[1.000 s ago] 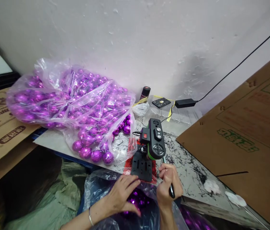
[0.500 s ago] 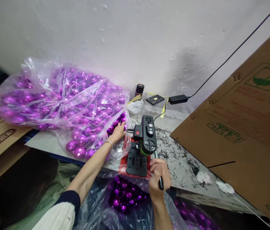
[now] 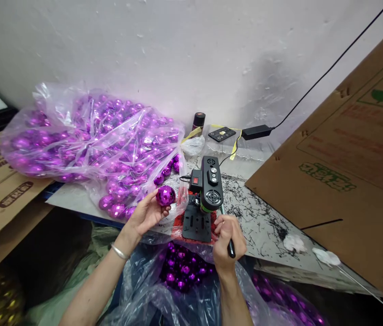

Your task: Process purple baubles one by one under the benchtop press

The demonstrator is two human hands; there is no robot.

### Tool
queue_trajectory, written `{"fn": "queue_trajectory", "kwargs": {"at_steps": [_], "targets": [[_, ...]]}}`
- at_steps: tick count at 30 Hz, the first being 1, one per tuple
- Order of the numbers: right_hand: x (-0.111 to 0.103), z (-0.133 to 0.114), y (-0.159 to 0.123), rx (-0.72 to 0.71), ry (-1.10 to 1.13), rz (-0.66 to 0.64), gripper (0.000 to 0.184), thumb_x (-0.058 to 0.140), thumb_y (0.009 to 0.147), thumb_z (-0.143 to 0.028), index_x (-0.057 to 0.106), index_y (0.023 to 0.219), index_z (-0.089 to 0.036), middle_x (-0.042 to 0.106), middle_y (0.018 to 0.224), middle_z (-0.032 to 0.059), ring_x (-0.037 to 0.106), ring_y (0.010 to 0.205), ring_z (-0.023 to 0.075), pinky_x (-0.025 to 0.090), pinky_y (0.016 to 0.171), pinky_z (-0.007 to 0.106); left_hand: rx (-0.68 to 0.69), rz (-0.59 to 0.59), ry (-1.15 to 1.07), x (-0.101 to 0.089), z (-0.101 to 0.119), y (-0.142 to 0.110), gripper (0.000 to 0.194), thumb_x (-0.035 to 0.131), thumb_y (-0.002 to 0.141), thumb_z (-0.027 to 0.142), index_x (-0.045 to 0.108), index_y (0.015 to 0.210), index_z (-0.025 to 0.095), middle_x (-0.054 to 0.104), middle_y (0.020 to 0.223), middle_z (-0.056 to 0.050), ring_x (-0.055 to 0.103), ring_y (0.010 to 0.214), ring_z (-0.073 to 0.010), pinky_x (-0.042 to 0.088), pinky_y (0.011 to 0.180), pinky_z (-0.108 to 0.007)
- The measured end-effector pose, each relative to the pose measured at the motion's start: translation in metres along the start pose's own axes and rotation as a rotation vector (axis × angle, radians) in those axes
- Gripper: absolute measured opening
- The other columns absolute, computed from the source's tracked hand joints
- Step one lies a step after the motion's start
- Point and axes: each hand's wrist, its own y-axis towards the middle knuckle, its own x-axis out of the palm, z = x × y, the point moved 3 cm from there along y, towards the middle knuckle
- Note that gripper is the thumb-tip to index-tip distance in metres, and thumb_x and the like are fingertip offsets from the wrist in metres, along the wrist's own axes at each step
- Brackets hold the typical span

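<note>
A shiny purple faceted ball (image 3: 166, 196) is held in the fingertips of my left hand (image 3: 145, 217), just left of a small black bench machine (image 3: 212, 181). My right hand (image 3: 229, 240) is closed around the black-tipped lever (image 3: 231, 249) on the machine's right side. Below the machine's head is its slotted black base plate (image 3: 196, 225), on a red surface. At the left, a large clear plastic bag (image 3: 85, 145) full of purple balls lies with its opening towards the machine. More purple balls (image 3: 182, 269) lie in clear plastic below the table edge.
Black shreds (image 3: 255, 217) litter the table right of the machine. A large cardboard box (image 3: 341, 172) leans at the right. Behind stand a dark can (image 3: 198, 121), a black remote-like panel (image 3: 222, 134) and a corded power adapter (image 3: 257, 131). Flattened cardboard (image 3: 4, 194) lies at the left.
My left hand has come out of the bag's opening, back and slightly left, and now holds a purple ball. My right hand stays on the lever.
</note>
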Motion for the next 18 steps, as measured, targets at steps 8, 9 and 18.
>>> {"fn": "queue_trajectory", "kwargs": {"at_steps": [8,9,18], "targets": [[0.000,0.003,0.002,0.013,0.009,-0.010,0.037,0.048,0.113,-0.020,0.057,0.077,-0.024,0.061,0.072,-0.0014,0.067,0.071,0.0144,0.051,0.065,0.028,-0.085,-0.034,-0.068,-0.002,-0.043,-0.004,0.024,0.074,0.103,0.034,0.078,0.101,0.010,0.083,0.092,-0.014,0.070,0.065,-0.0152,0.059,0.063,-0.024],[-0.001,0.006,-0.002,0.031,0.016,0.003,0.031,0.052,0.112,-0.025,0.062,0.083,-0.024,0.067,0.080,0.0005,0.069,0.075,0.0152,0.054,0.067,0.029,-0.091,-0.050,-0.038,-0.003,-0.050,-0.008,0.025,0.078,0.101,0.036,0.079,0.104,0.011,0.084,0.094,-0.014,0.072,0.069,-0.0165,0.060,0.065,-0.025],[-0.047,0.005,-0.127,0.424,-0.100,-0.391,0.072,0.082,0.095,-0.051,0.057,0.158,-0.027,0.076,0.143,0.0134,0.075,0.134,0.0287,0.066,0.112,0.043,-0.313,-0.157,0.181,0.006,-0.169,-0.047,0.077,0.094,0.070,0.080,0.083,0.109,0.014,0.086,0.101,-0.011,0.080,0.096,-0.0254,0.062,0.085,-0.032]]}}
